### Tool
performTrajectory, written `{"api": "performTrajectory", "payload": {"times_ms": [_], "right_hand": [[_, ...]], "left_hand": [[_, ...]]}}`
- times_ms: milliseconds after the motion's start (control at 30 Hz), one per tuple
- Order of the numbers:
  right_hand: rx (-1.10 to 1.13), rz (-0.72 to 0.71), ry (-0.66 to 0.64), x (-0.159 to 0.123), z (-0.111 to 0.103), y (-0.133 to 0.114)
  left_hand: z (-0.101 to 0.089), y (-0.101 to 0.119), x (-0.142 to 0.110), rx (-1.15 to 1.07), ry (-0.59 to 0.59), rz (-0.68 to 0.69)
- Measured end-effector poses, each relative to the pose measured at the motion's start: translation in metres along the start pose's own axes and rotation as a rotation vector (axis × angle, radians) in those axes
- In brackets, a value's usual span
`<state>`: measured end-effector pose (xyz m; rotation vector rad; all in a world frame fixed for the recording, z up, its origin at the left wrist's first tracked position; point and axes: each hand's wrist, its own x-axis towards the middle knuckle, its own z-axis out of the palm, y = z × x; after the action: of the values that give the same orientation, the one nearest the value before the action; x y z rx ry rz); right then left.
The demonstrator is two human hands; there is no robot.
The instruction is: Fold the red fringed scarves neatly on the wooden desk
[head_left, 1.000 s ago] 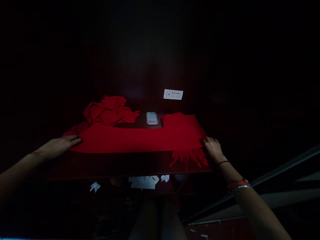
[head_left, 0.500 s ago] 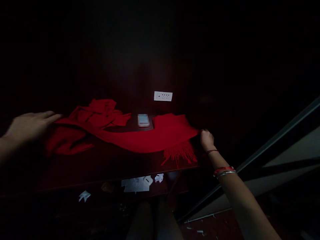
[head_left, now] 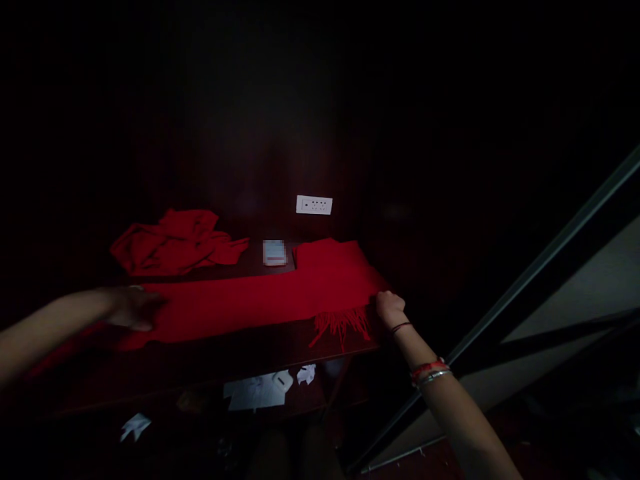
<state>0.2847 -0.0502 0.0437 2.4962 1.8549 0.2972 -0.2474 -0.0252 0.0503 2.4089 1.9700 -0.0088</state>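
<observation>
On the table [head_left: 200,353], we observe the long red scarf [head_left: 240,303] laid lengthwise, its right end pinched in the right hand's [head_left: 390,308] closed grip; the left hand's [head_left: 134,308] grip is partly open at the left portion.

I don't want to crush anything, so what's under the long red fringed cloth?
The long red fringed cloth lies on the dark tabletop, visible along its front edge; anything beneath the cloth is covered.
</observation>
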Motion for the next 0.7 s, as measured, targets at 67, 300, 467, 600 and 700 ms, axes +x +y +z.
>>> {"api": "performTrajectory", "payload": {"times_ms": [67,300,467,600,700], "right_hand": [[0.030,-0.092,0.057,-0.001,-0.004,-0.018],[0.412,-0.934,0.021,-0.003,0.011,-0.058],[0.616,-0.962,-0.039,0.000,0.014,-0.050],[0.662,-0.984,0.010,0.002,0.005,-0.055],[0.693,-0.944,0.125,0.001,0.001,-0.064]], "left_hand": [[0.004,0.044,0.015,0.002,-0.099,0.163],[0.022,0.127,0.026,0.099,-0.093,0.566],[0.015,0.126,0.036,0.102,-0.044,0.496],[0.015,0.143,0.053,-0.059,0.066,0.635],[0.019,0.152,0.068,-0.201,0.085,0.735]]}}
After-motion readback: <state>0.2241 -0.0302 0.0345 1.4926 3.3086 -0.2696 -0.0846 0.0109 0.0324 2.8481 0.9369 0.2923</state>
